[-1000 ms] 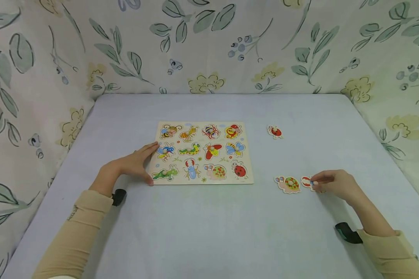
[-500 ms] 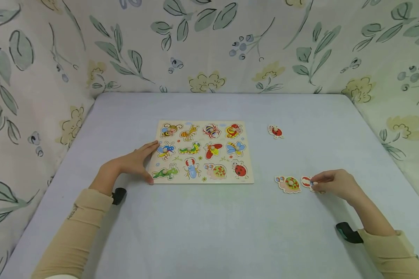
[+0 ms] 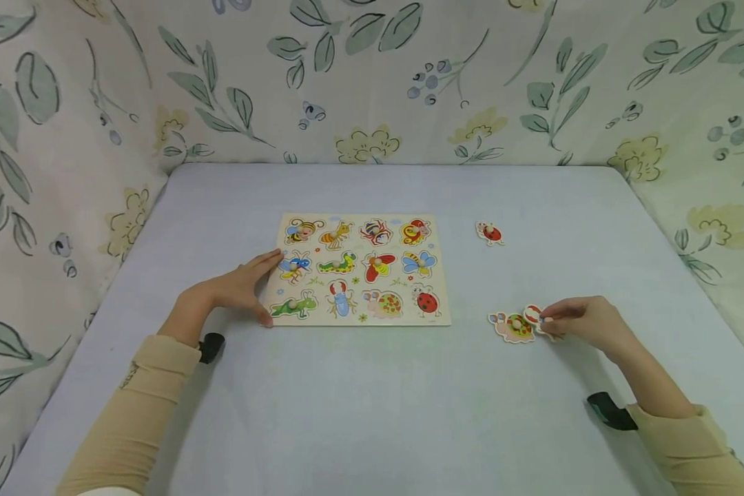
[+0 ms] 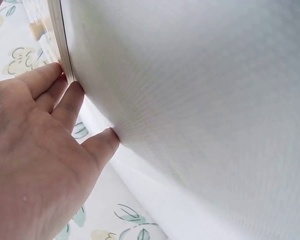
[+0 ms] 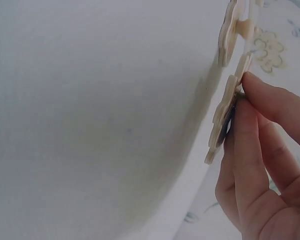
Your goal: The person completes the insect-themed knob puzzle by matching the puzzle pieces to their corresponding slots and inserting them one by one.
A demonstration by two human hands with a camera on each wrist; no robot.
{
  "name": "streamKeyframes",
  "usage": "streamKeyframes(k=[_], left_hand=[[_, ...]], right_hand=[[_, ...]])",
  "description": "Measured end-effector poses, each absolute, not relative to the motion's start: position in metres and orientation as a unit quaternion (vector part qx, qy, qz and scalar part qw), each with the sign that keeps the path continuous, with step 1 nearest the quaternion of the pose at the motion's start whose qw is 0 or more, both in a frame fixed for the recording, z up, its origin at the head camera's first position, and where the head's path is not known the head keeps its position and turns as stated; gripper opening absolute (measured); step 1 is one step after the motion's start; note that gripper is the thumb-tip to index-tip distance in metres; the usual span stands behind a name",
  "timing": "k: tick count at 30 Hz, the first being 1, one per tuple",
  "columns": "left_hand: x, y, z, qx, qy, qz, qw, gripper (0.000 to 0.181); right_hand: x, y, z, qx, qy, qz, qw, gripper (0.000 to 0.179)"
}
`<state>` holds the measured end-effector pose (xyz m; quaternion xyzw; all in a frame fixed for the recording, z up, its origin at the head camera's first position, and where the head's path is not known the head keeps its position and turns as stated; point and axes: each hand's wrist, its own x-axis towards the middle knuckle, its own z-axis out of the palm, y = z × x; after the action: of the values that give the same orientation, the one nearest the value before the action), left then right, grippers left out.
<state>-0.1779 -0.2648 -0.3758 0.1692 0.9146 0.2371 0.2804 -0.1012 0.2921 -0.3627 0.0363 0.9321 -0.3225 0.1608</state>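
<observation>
My right hand (image 3: 595,324) pinches a wooden stag beetle puzzle piece (image 3: 532,315) between thumb and fingers; in the right wrist view the piece (image 5: 224,102) tilts, lifted off the white surface. Right beside it, partly overlapped, lies a snail piece (image 3: 510,329) with a knob. Farther back rests a ladybug piece (image 3: 490,233). Over at the left, my left hand (image 3: 235,286) is spread against the left edge of the wooden insect puzzle board (image 3: 443,313). In the left wrist view its fingertips touch the board's edge (image 4: 65,45), thumb and fingers extended.
Several insect pieces with knobs, such as the caterpillar (image 3: 336,264) and the grasshopper (image 3: 294,305), sit in the board. A white cloth (image 3: 347,413) covers the table. Floral fabric (image 3: 372,83) hangs behind and at both sides.
My right hand has raised the stag beetle piece and shifted it slightly left, toward the snail piece. The left hand and the board stay in place.
</observation>
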Motion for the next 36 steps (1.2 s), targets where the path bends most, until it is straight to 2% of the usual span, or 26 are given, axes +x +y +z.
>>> streamKeyframes(k=[28,36], left_hand=[[-0.176,-0.265,-0.375,0.171,0.916,0.232,0.278,0.121],[-0.177,-0.266,-0.375,0.172,0.915,0.234,0.279,0.122]], right_hand=[[-0.109,0.242,-0.359,-0.020,0.931,-0.335,0.145,0.025],[-0.110,0.221,-0.358,-0.034,0.921,-0.354,0.160,0.020]])
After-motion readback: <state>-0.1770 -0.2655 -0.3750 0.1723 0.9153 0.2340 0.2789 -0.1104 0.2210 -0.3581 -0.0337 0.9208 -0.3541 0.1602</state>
